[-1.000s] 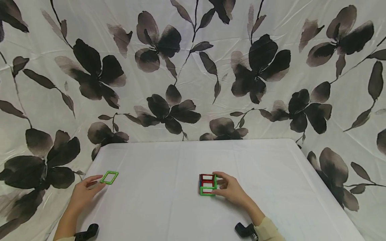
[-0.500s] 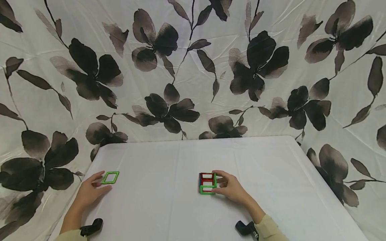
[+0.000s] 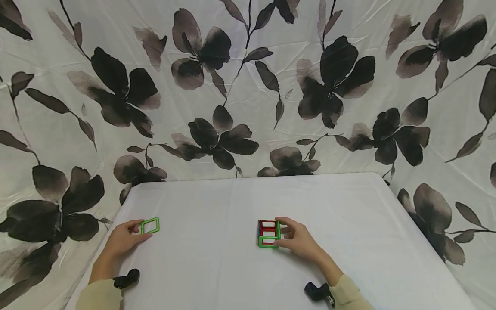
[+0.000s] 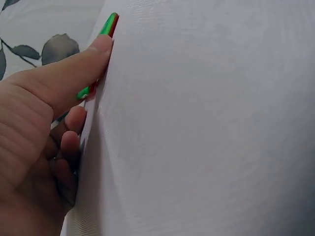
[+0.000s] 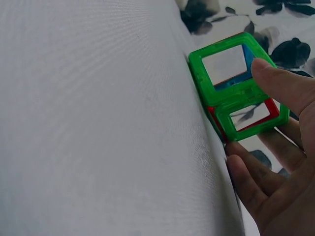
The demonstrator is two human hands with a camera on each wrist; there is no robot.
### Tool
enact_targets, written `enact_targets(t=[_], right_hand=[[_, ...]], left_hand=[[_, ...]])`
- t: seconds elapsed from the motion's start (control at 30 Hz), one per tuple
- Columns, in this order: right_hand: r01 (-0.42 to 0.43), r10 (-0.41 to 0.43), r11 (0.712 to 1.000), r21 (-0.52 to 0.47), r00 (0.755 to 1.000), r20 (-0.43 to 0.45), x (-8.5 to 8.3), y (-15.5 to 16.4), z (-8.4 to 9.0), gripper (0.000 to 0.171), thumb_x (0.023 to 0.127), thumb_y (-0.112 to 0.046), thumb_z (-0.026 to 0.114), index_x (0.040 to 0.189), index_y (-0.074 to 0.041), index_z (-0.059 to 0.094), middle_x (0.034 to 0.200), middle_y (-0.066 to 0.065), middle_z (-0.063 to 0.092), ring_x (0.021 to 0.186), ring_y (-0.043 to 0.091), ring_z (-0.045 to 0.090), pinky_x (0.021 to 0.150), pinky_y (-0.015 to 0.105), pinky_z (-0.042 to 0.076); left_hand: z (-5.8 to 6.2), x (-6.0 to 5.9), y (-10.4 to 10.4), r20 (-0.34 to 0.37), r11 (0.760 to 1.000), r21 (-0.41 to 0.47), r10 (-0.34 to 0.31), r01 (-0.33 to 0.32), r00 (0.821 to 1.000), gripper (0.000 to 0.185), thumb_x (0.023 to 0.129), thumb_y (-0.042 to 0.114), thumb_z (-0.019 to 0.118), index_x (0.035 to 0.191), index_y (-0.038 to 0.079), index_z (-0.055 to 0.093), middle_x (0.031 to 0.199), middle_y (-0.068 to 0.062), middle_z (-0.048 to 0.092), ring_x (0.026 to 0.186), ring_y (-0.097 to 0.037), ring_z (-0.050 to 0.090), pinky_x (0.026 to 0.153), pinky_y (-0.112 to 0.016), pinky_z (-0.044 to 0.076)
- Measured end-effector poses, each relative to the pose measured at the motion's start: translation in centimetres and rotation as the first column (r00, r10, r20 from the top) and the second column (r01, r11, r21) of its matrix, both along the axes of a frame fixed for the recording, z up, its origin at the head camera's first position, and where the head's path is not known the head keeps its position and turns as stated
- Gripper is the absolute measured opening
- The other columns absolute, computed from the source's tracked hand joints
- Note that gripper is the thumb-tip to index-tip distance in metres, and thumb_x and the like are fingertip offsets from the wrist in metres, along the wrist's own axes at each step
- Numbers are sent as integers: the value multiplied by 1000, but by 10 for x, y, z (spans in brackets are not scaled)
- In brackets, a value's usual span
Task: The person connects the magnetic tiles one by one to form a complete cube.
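Observation:
My left hand (image 3: 125, 238) pinches a green square magnetic tile (image 3: 158, 224) by its near side, at the left of the table. In the left wrist view, the thumb lies over the tile (image 4: 108, 24), and a red strip shows along its edge. Around the right side of a small box of magnetic tiles (image 3: 260, 242) curl the fingers and thumb of my right hand (image 3: 300, 243). Green, red and blue frames make up this box. The right wrist view shows its green faces (image 5: 221, 96) close up, with the thumb on one edge.
Both things are over a white-covered table (image 3: 209, 267). Behind it hangs a white cloth (image 3: 271, 137) with dark flower prints. A black wrist camera (image 3: 127, 279) sits on the left wrist, another (image 3: 317, 292) on the right.
My left hand has shifted right and away from me. Half a second ago its fingers were spread beside the green tile; now they pinch it, and it is turned and tilted. The right hand keeps its hold.

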State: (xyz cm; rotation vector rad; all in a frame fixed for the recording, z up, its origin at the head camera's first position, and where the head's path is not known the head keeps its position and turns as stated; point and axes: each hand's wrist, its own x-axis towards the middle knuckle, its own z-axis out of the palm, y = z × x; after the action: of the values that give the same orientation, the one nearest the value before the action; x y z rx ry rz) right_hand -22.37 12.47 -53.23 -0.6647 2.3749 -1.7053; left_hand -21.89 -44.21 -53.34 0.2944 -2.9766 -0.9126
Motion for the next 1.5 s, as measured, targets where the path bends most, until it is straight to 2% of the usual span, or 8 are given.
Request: enact_targets(t=[0.2, 0.37, 0.6, 0.73, 0.9, 1.1, 1.3, 1.5], right_hand=[[0, 0, 1000, -6, 1000, -32, -4, 7, -10, 71, 78, -14, 83, 138, 0, 48, 136, 19, 53, 100, 28, 65, 81, 40, 53], [6, -6, 1000, 2, 999, -34, -2, 3, -4, 69, 78, -10, 82, 138, 1, 49, 134, 20, 53, 100, 31, 64, 82, 46, 52], [-17, 17, 1000, 12, 999, -36, 10, -1, 26, 64, 79, -3, 79, 135, 4, 49, 131, 26, 54, 102, 39, 63, 83, 53, 50], [-8, 9, 1000, 29, 999, -32, 9, -2, 21, 66, 79, -3, 80, 136, 5, 48, 132, 25, 54, 102, 39, 62, 83, 55, 49], [-5, 6, 999, 47, 1000, -31, 0, 0, 2, 69, 79, -9, 82, 138, 0, 48, 134, 20, 53, 101, 31, 64, 81, 46, 52], [-21, 22, 998, 56, 1000, -20, -7, 0, -2, 71, 79, -17, 83, 139, -4, 49, 132, 14, 56, 98, 23, 65, 74, 31, 52], [-11, 12, 999, 46, 1000, -24, -9, -6, -2, 70, 79, -18, 83, 139, -4, 49, 134, 12, 55, 99, 24, 65, 75, 31, 52], [13, -13, 999, 30, 1000, -13, -6, -4, -3, 69, 77, -12, 84, 136, -2, 51, 134, 16, 54, 99, 28, 64, 73, 31, 52]], left_hand=[[-4, -1, 14, -41, 998, 42, 56, -54, 998, 83, 74, 50, 82, 129, -6, 55, 95, -11, 59, 85, -25, 51, 71, -38, 39], [2, 0, 22, -75, 998, 58, 30, -26, 997, 82, 75, 47, 82, 130, -7, 54, 91, -8, 62, 80, -20, 52, 69, -33, 41], [15, -1, 49, -99, 988, 153, 5, 10, 995, 79, 78, 38, 82, 136, -6, 50, 91, -9, 62, 77, -17, 53, 62, -23, 44], [20, -7, 71, -124, 971, 231, -28, 56, 992, 75, 78, 29, 83, 136, -5, 50, 92, -11, 58, 74, -15, 50, 57, -23, 43], [23, -13, 97, -176, 957, 276, -46, 94, 983, 74, 77, 25, 85, 136, -3, 51, 93, -11, 59, 72, -12, 48, 54, -23, 40], [31, -17, 128, -207, 930, 345, -58, 128, 977, 74, 74, 25, 87, 135, -1, 54, 92, -11, 61, 73, -15, 49, 55, -23, 41], [39, -18, 159, -211, 923, 355, -74, 147, 975, 71, 72, 29, 88, 132, 3, 59, 99, -10, 63, 80, -19, 56, 59, -24, 45], [34, -21, 189, -217, 916, 351, -121, 193, 969, 72, 70, 33, 89, 130, 5, 62, 105, -9, 64, 87, -21, 60, 63, -28, 48]])
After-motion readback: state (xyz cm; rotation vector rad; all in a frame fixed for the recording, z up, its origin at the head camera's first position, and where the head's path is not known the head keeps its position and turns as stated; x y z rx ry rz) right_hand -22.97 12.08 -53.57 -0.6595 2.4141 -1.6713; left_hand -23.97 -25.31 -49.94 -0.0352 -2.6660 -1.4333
